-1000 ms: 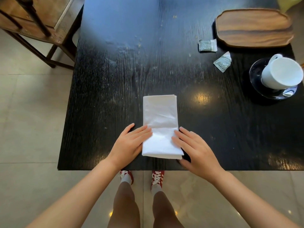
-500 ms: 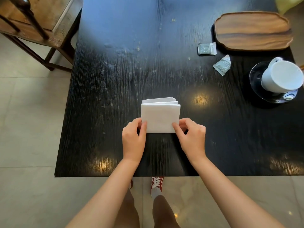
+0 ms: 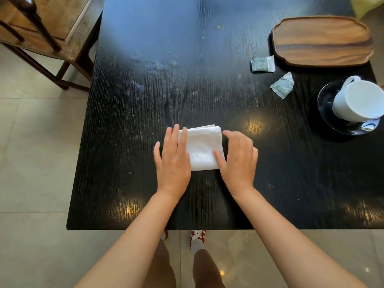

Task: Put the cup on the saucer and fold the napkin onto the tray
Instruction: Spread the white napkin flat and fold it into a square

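Napkin [image 3: 202, 148]: white cloth, folded to a thick near-square with stacked layers showing along its far edge; it lies flat on the table, near the front edge and well apart from the tray.
Chair [image 3: 47, 28]: brown wood with dark turned rails, at the table's far left corner.
Floor [image 3: 31, 163]: pale glossy tiles.
Table [image 3: 145, 80]: black wood, its grain in long raised lines, shiny with light patches.
Left hand [image 3: 173, 161]: palm down, fingers straight and spread, flat over the napkin's left edge, gripping nothing.
Right hand [image 3: 239, 159]: palm down, fingers loosely curved, thumb lying on the napkin's right side, fingertips at its far right corner; not closed around it.
Sachets [image 3: 262, 63]: two small grey-green packets, one rectangular, one [image 3: 282, 85] torn and angled, between the napkin and the tray.
Tray [image 3: 322, 40]: oblong brown wood with streaked grain and a scalloped rim, far right.
Saucer [image 3: 328, 100]: dark, glossy, round.
Cup [image 3: 357, 98]: white, smooth, handled, sitting on the saucer.
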`<state>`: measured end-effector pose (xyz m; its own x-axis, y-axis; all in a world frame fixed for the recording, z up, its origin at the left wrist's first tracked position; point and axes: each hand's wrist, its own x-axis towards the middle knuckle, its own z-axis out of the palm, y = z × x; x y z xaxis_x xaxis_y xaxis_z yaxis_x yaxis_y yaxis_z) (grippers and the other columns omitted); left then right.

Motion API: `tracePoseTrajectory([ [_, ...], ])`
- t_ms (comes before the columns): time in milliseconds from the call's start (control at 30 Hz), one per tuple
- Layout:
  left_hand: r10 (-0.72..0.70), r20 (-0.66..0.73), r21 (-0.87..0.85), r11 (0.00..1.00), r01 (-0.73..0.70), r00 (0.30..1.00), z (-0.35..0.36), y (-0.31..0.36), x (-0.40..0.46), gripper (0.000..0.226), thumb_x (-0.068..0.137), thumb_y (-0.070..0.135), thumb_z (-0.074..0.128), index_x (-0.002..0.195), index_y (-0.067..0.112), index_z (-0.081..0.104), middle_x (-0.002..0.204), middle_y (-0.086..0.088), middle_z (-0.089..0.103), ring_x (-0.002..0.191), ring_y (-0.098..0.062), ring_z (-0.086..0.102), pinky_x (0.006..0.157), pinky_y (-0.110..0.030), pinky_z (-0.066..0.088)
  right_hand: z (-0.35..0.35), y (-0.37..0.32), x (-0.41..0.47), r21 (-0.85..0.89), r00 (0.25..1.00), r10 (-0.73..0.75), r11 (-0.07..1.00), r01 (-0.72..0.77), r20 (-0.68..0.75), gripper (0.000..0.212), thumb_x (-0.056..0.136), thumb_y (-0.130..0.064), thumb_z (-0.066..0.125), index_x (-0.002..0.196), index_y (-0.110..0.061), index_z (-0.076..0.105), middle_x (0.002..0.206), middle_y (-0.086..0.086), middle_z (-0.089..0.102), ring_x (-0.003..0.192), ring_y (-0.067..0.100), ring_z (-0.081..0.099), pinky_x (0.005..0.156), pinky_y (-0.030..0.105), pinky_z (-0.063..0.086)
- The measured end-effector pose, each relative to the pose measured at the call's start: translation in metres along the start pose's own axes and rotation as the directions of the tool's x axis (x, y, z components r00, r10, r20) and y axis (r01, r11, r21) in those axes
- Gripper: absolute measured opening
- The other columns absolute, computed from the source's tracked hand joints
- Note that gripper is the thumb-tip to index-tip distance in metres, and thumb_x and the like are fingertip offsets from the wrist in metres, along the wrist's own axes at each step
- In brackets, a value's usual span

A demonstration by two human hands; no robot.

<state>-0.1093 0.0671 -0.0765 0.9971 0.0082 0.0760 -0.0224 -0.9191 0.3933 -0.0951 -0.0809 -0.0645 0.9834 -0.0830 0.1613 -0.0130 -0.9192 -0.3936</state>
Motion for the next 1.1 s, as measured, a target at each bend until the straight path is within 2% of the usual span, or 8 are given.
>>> tracePoseTrajectory([
  [100,0.158,0.171,0.088,0.981,-0.175,0.972,0.005,-0.004,0.007,0.056,0.095,0.032,0.020,0.148,0.017,0.005,0.156,-0.003,0.002,0.143,-0.018,-0.001,0.114,-0.052,0.005,0.006,0.003,0.008,-0.132,0.953,-0.251,0.953,0.274,0.169,0.059,0.087,-0.013,0.052,0.142,-0.014,0.031,0.150,0.009,0.034,0.141,0.027,0.025,0.109,0.049,0.027],
  [167,0.156,0.240,0.158,0.968,-0.197,0.958,0.011,-0.008,0.011,0.056,0.095,0.038,0.009,0.146,0.020,-0.004,0.155,0.001,-0.007,0.142,-0.016,-0.010,0.114,-0.052,-0.001,0.010,0.005,0.014,-0.107,0.894,-0.341,0.917,0.385,0.292,0.056,0.091,-0.015,0.048,0.144,-0.010,0.027,0.153,0.010,0.026,0.143,0.025,0.012,0.113,0.050,0.018],
  [300,0.111,0.272,0.206,0.963,-0.171,0.956,0.018,-0.010,0.014,0.056,0.094,0.041,0.003,0.145,0.022,-0.011,0.153,0.004,-0.016,0.140,-0.013,-0.020,0.114,-0.053,-0.005,0.017,0.017,0.022,-0.088,0.817,-0.351,0.896,0.435,0.458,0.058,0.095,-0.039,0.019,0.147,-0.016,0.010,0.158,0.005,0.007,0.143,0.016,-0.006,0.118,0.044,0.006],
  [633,0.097,0.292,0.202,0.966,-0.161,0.951,0.018,-0.009,0.013,0.058,0.094,0.042,0.002,0.146,0.020,-0.012,0.154,0.003,-0.016,0.141,-0.012,-0.017,0.114,-0.050,-0.010,0.020,0.013,0.020,-0.123,0.820,-0.327,0.896,0.428,0.470,0.059,0.093,-0.038,0.016,0.148,-0.015,0.007,0.158,0.007,0.006,0.144,0.019,-0.006,0.117,0.040,-0.001],
  [900,0.131,0.327,0.143,0.972,-0.186,0.936,0.006,-0.001,-0.033,0.059,0.096,0.040,0.011,0.147,0.017,-0.009,0.156,-0.003,-0.012,0.143,-0.018,-0.014,0.115,-0.047,-0.007,0.007,0.013,-0.029,-0.137,0.821,-0.300,0.902,0.410,0.487,0.058,0.094,-0.037,0.019,0.146,-0.014,0.007,0.156,0.009,0.006,0.144,0.023,0.001,0.116,0.045,0.009],
  [967,0.027,0.288,0.130,0.989,-0.066,0.957,-0.003,0.006,-0.050,0.064,0.095,0.036,0.027,0.148,0.011,0.000,0.157,-0.009,-0.003,0.144,-0.024,-0.007,0.115,-0.047,0.002,0.000,0.012,-0.042,-0.146,0.827,-0.282,0.907,0.394,0.486,0.059,0.093,-0.036,0.022,0.146,-0.012,0.013,0.155,0.011,0.015,0.143,0.025,0.007,0.115,0.048,0.016],
  [1033,-0.170,0.212,0.036,0.985,0.166,0.962,-0.013,0.011,-0.061,0.065,0.091,0.027,0.048,0.146,0.007,0.019,0.155,-0.014,0.019,0.144,-0.028,0.012,0.115,-0.045,0.013,-0.005,0.010,-0.051,-0.148,0.838,-0.255,0.919,0.366,0.483,0.060,0.091,-0.035,0.023,0.145,-0.010,0.019,0.154,0.012,0.022,0.142,0.025,0.012,0.113,0.050,0.021],
  [1100,-0.289,0.163,-0.089,0.948,0.306,0.943,-0.020,0.013,-0.063,0.054,0.089,0.020,0.057,0.138,0.007,0.038,0.141,-0.011,0.042,0.133,-0.027,0.035,0.109,-0.039,0.030,-0.006,0.010,-0.057,-0.148,0.832,-0.245,0.921,0.360,0.497,0.060,0.092,-0.037,0.019,0.146,-0.012,0.013,0.155,0.010,0.015,0.143,0.025,0.007,0.114,0.049,0.014],
])
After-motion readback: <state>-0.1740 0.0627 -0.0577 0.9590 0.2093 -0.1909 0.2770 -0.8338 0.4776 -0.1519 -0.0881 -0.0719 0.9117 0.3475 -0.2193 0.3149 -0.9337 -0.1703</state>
